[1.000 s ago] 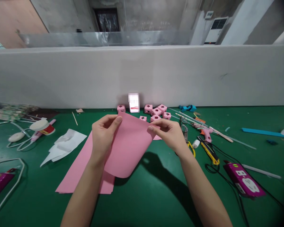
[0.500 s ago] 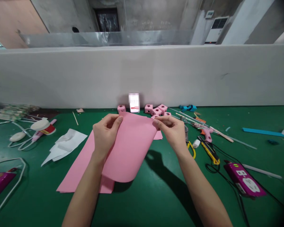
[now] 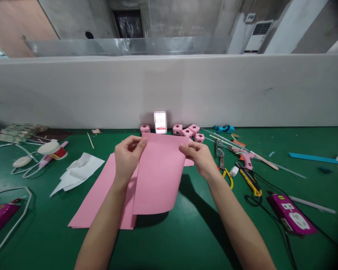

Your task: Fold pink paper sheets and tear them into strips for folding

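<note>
Pink sheet (image 3: 160, 174), now straighter, thumb-pinched by left hand (image 3: 128, 156) and right hand (image 3: 201, 157)

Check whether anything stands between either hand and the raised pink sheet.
Nothing visible does: the left hand and right hand each pinch the pink sheet directly, near its upper corners. The other pink paper shows behind its left edge, not between hand and sheet.

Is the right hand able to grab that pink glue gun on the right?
Probably yes: the pink glue gun lies nearby, handle uncovered, but the right hand would first have to let go of the pink sheet.
</note>
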Motion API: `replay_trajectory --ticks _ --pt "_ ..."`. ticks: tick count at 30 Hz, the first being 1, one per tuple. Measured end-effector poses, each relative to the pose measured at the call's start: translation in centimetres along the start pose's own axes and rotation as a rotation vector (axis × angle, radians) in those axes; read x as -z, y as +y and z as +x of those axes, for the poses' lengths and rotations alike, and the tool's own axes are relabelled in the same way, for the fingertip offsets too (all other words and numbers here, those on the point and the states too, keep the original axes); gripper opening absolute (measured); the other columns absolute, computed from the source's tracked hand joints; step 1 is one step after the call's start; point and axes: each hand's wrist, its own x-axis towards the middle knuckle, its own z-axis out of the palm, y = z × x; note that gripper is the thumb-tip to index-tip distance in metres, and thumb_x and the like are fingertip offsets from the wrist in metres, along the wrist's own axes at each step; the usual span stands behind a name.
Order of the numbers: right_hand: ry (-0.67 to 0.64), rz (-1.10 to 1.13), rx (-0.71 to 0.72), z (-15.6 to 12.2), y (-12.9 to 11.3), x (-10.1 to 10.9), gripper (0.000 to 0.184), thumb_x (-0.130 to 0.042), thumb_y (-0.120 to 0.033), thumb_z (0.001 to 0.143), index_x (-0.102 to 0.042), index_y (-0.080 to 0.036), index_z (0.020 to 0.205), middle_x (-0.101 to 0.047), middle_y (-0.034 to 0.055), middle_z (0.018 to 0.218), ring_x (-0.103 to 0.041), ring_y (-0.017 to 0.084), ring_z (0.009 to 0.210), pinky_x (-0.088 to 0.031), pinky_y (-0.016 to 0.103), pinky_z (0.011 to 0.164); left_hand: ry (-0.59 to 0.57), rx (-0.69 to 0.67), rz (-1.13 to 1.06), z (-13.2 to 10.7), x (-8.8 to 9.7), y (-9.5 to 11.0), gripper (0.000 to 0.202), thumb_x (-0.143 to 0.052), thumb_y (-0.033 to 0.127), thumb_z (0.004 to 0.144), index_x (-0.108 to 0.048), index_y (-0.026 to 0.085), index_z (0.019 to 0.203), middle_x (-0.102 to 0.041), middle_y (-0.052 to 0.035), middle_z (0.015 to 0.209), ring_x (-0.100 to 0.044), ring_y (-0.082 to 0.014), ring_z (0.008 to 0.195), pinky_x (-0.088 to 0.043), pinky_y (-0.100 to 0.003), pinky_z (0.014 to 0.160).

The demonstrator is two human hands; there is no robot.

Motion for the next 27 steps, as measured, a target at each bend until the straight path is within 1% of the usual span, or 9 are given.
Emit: replay_trajectory --ticks 3,6,11,14,17,19,21,24,27 --pt "0.061 -0.010 0.043 0.1 -0.1 0.1 0.034 -0.087 -0.046 0.061 -0.070 -0.017 0.068 -0.067 0.0006 0.067 -0.063 0.014 0.066 -0.052 0.029 0.068 -0.032 0.025 -0.013 0.2 0.2 -0.1 0.019 -0.073 0.036 0.082 -0.070 0.019 0.073 -0.055 0.0027 0.060 -0.047 -0.0100 0.055 -0.037 -0.024 0.053" --pt "0.115 -0.041 0.087 0.1 -0.2 0.1 0.034 -0.088 -0.044 0.059 -0.066 -0.018 0.062 -0.068 0.0009 0.064 -0.065 0.016 0.068 -0.053 0.029 0.069 -0.057 0.044 -0.040 0.2 0.3 -0.2 0.019 -0.074 0.035 0.082 -0.070 0.019 0.072 -0.053 0.0031 0.060 -0.045 -0.0095 0.056 -0.036 -0.024 0.053" --pt "0.061 -0.024 0.062 0.1 -0.1 0.0 0.037 -0.084 -0.052 0.064 -0.072 -0.018 0.073 -0.071 0.0029 0.074 -0.065 0.015 0.070 -0.055 0.030 0.071 -0.016 0.077 -0.079 0.4 0.1 -1.0 0.020 -0.075 0.037 0.080 -0.070 0.019 0.073 -0.051 0.0036 0.057 -0.042 -0.0090 0.053 -0.033 -0.024 0.050" --pt "0.106 -0.002 0.095 0.3 0.2 0.2 0.039 -0.082 -0.053 0.065 -0.072 -0.017 0.077 -0.069 0.0021 0.073 -0.062 0.014 0.067 -0.055 0.031 0.071 -0.027 0.103 -0.084 0.6 -0.1 -1.2 0.021 -0.076 0.037 0.078 -0.069 0.019 0.071 -0.050 0.0041 0.054 -0.042 -0.0088 0.051 -0.035 -0.023 0.049" --pt "0.190 -0.068 0.202 0.6 0.4 0.7 0.036 -0.081 -0.050 0.068 -0.072 -0.017 0.078 -0.067 0.0004 0.067 -0.059 0.013 0.063 -0.054 0.029 0.068 -0.112 0.146 -0.122 0.7 -0.2 -1.2 0.022 -0.077 0.037 0.077 -0.069 0.019 0.069 -0.053 0.0041 0.054 -0.047 -0.0087 0.051 -0.043 -0.022 0.053" --pt "0.210 -0.151 0.249 0.9 0.4 1.3 0.033 -0.078 -0.049 0.071 -0.073 -0.018 0.078 -0.067 0.0002 0.066 -0.058 0.013 0.061 -0.053 0.029 0.066 -0.171 0.170 -0.163 0.9 -0.2 -1.1 0.020 -0.077 0.036 0.076 -0.070 0.018 0.070 -0.062 0.0018 0.060 -0.057 -0.0105 0.057 -0.051 -0.024 0.062" --pt "0.233 -0.231 0.279 1.1 0.2 1.9 0.033 -0.076 -0.049 0.073 -0.073 -0.017 0.079 -0.067 0.0008 0.066 -0.059 0.014 0.060 -0.051 0.029 0.063 -0.185 0.182 -0.193 1.0 -0.1 -1.0 0.019 -0.076 0.035 0.077 -0.071 0.018 0.075 -0.069 -0.0015 0.068 -0.065 -0.0141 0.063 -0.057 -0.029 0.069" --pt "0.338 -0.370 0.375 0.6 -0.8 2.7 0.032 -0.072 -0.049 0.078 -0.074 -0.017 0.082 -0.071 0.0030 0.070 -0.062 0.017 0.063 -0.049 0.029 0.061 -0.115 0.133 -0.175 0.7 0.1 -0.6 0.021 -0.072 0.037 0.083 -0.070 0.016 0.084 -0.073 -0.0045 0.075 -0.071 -0.0181 0.068 -0.060 -0.033 0.071" --pt "0.451 -0.607 0.581 -0.8 -2.1 2.6 0.027 -0.063 -0.044 0.089 -0.076 -0.021 0.091 -0.076 0.0050 0.085 -0.068 0.020 0.074 -0.051 0.032 0.070 -0.024 -0.070 0.008 -0.2 -0.1 0.5 0.019 -0.067 0.036 0.088 -0.071 0.019 0.093 -0.075 -0.0052 0.085 -0.071 -0.0183 0.077 -0.059 -0.033 0.076"
